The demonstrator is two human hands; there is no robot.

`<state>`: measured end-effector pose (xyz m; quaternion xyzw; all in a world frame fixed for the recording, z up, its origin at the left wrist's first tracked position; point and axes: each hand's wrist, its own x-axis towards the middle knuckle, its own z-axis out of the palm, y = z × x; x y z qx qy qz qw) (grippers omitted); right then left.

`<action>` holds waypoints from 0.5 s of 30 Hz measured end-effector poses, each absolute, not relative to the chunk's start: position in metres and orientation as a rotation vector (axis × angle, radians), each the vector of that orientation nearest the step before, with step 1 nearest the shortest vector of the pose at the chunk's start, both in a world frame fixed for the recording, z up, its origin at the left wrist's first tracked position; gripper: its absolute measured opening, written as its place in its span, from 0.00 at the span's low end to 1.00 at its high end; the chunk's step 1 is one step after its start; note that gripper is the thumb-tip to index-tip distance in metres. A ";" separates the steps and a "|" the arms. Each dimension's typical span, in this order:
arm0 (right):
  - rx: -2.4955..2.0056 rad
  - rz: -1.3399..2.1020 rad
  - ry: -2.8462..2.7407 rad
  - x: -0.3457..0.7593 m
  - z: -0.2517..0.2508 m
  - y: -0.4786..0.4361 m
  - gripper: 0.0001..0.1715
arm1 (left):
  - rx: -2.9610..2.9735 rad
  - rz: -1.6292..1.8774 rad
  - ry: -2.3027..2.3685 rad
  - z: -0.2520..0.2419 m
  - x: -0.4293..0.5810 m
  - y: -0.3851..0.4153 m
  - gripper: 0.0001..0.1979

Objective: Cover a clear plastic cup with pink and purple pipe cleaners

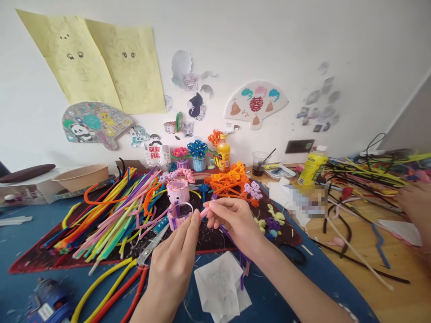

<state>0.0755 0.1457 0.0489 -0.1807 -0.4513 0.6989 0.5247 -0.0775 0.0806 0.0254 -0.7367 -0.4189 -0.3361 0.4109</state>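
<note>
Near the middle of the head view, my left hand (177, 258) and my right hand (235, 220) meet. The fingertips of both pinch a short pink pipe cleaner (204, 212). Purple pipe cleaners (243, 269) hang below my right hand; whether it grips them I cannot tell. Just behind my left fingertips stand a pink pipe-cleaner pot (178, 191) with small eyes and a lower pink and purple one, partly hidden by my hand. Scissors (144, 258) with yellow and red handles lie left of my left hand. Creased white paper (218, 285) rests beneath my hands.
A pile of coloured pipe cleaners (111, 215) spreads at left, above a blue glue gun (50, 303). Orange pipe-cleaner flowers (232, 179), an orange drink bottle (223, 152) and flower pots stand behind. At right lie a yellow-green bottle (313, 166), black stems and another person's hand (415, 208).
</note>
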 end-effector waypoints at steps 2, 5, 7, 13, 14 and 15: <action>-0.442 1.658 -1.068 0.076 0.049 0.146 0.09 | -1.825 -0.857 -1.084 0.026 -0.078 0.081 0.14; -0.450 1.634 -1.072 0.077 0.049 0.147 0.09 | -1.797 -0.852 -1.117 0.026 -0.080 0.081 0.14; -0.448 1.624 -1.092 0.077 0.050 0.147 0.10 | -1.805 -0.851 -1.102 0.025 -0.081 0.080 0.14; -0.454 1.606 -1.116 0.078 0.049 0.150 0.09 | -1.843 -0.879 -1.108 0.028 -0.081 0.081 0.13; -0.456 1.604 -1.108 0.078 0.049 0.150 0.09 | -1.834 -0.881 -1.114 0.029 -0.081 0.081 0.13; -0.458 1.602 -1.100 0.078 0.048 0.151 0.09 | -1.825 -0.884 -1.116 0.030 -0.080 0.082 0.12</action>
